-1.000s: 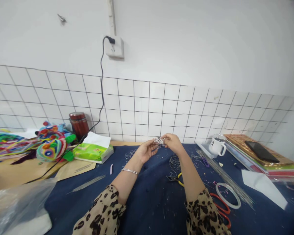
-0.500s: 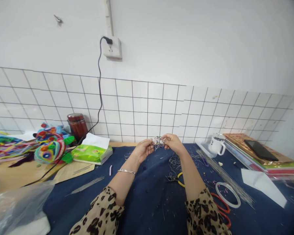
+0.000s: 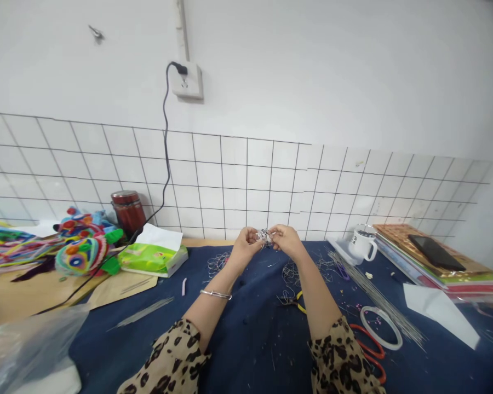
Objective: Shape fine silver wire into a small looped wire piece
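Note:
A small piece of bent silvery wirework [image 3: 264,236] is held up above the far side of the blue cloth [image 3: 254,323]. My left hand [image 3: 246,245] grips its left side with curled fingers. On its right side, my right hand [image 3: 285,239] pinches it between thumb and fingers. The fingers hide part of the piece, and its exact shape is too fine to make out. Below my right forearm lie yellow-handled pliers [image 3: 299,302], partly covered, beside a tangle of thin wire [image 3: 291,273]. Another wire coil [image 3: 217,264] rests left of my left hand.
At right are a bundle of straight wires [image 3: 378,295], a white ring [image 3: 381,327], red-handled scissors [image 3: 372,345], a white mug [image 3: 363,243] and a phone [image 3: 435,251] on stacked books. Leftward stand a tissue pack [image 3: 154,259], a red flask [image 3: 129,212] and colourful woven toys [image 3: 80,254].
My left hand has moved slightly right and turned inward, closing in on my right hand. The wirework is now more covered by the fingers.

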`<state>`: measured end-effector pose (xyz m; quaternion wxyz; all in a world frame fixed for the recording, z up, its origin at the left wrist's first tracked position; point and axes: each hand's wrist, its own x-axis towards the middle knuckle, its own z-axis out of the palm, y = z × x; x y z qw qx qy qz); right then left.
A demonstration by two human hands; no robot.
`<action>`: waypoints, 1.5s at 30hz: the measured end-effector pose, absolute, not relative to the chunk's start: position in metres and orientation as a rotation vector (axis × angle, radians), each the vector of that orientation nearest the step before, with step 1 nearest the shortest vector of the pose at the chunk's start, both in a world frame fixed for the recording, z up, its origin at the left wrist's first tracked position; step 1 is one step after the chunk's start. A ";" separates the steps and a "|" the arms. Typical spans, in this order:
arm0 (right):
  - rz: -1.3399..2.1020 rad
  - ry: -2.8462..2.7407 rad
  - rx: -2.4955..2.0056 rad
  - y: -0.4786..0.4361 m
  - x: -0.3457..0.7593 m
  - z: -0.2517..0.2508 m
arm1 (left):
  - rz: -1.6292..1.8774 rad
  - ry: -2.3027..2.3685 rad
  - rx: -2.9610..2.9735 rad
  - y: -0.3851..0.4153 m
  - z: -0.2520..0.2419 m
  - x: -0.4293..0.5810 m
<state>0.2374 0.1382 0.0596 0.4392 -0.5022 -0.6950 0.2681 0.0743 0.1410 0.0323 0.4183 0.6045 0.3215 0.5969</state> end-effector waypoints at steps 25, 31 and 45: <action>0.912 -1.664 -1.204 0.123 0.237 0.073 | 1.616 0.943 1.859 0.142 0.040 0.050; 1.120 -1.611 -1.070 0.116 0.240 0.079 | 1.704 0.891 1.860 0.129 0.050 0.056; 1.144 -1.570 -1.077 0.113 0.243 0.083 | 1.759 0.826 1.574 0.114 0.052 0.070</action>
